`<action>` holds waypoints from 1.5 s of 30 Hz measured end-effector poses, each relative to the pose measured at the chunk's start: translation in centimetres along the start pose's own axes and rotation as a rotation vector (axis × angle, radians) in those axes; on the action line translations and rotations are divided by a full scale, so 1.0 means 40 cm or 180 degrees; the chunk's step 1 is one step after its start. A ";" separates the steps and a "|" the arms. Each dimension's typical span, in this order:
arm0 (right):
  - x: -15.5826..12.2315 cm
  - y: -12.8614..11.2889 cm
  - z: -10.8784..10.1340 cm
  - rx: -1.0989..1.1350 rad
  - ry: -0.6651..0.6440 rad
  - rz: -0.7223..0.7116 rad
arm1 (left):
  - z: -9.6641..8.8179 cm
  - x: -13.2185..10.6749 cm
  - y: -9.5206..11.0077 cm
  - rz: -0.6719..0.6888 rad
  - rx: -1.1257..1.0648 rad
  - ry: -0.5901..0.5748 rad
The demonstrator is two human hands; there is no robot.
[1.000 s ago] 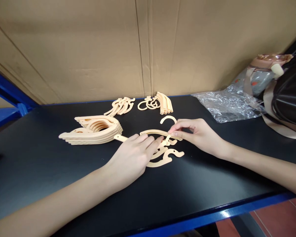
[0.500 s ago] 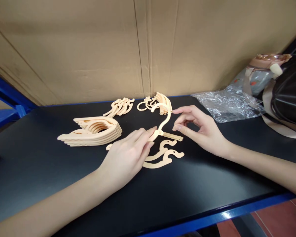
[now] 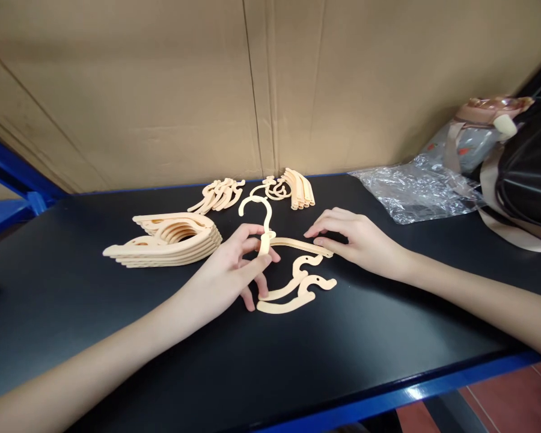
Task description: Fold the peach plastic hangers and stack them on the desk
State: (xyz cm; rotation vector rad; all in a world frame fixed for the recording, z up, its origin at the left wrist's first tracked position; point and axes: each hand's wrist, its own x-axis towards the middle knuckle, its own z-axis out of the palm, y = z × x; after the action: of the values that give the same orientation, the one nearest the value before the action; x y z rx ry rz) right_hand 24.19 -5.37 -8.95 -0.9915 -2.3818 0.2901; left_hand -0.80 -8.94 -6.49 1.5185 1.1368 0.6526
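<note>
My left hand (image 3: 234,258) pinches a cream plastic hanger hook (image 3: 267,216) at its lower stem, between thumb and fingers. The curl stands upright above the fingers, opening to the left. My right hand (image 3: 356,237) hovers over the right end of a long, slim hanger arm (image 3: 302,245) on the table. Its thumb tip is at the arm's edge and the fingers are slightly apart; whether they touch it I cannot tell. Two curved hanger pieces (image 3: 286,307) with notched, holed ends lie in front, beside my left fingertips.
A stack of folded hanger parts (image 3: 166,243) sits to the left on the black tabletop (image 3: 342,361). Farther back lie curved pieces (image 3: 220,195), hooks (image 3: 277,189) and a bundle of arms (image 3: 300,189). Clear plastic wrap (image 3: 419,186), a bottle (image 3: 473,135) and a dark bag (image 3: 527,162) occupy the right.
My left hand has turned and shifted left, swinging the hook left and more upright. My right hand has come lower, onto the slim arm's end, with its fingers closer together.
</note>
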 end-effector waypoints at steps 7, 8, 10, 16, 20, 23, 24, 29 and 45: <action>0.001 0.004 -0.001 -0.0086 0.0112 0.0084 | -0.007 0.005 0.010 -0.0027 -0.0165 0.0074; 0.002 0.000 -0.001 -0.0082 0.0082 0.0078 | -0.007 0.005 0.012 -0.0076 -0.0187 0.0046; 0.003 -0.004 -0.003 -0.0147 0.0048 0.0070 | -0.007 0.005 0.016 -0.0160 -0.0243 0.0009; 0.004 0.009 -0.009 -0.0348 0.0125 0.0164 | -0.001 0.004 0.017 -0.0269 -0.0298 0.0175; 0.007 0.011 -0.006 -0.0273 0.0038 0.0166 | 0.000 0.005 0.016 -0.0278 -0.0422 0.0086; 0.007 0.008 -0.004 -0.0290 -0.0036 0.0183 | -0.002 0.007 0.016 -0.0337 -0.0479 -0.0031; 0.007 0.008 -0.004 -0.0280 -0.0036 0.0183 | -0.003 0.007 0.016 -0.0345 -0.0484 -0.0060; 0.006 0.009 -0.005 -0.0290 -0.0093 0.0086 | -0.007 0.007 0.012 -0.0266 -0.0458 -0.0192; 0.000 -0.002 -0.008 -0.0210 0.0178 0.0741 | -0.019 0.005 0.010 -0.0260 -0.0617 -0.0273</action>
State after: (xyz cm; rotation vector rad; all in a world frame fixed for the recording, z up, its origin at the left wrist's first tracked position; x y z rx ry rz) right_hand 24.33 -5.41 -8.65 -1.2938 -2.2399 0.2666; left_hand -1.24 -8.42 -5.94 1.3166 1.0343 0.6176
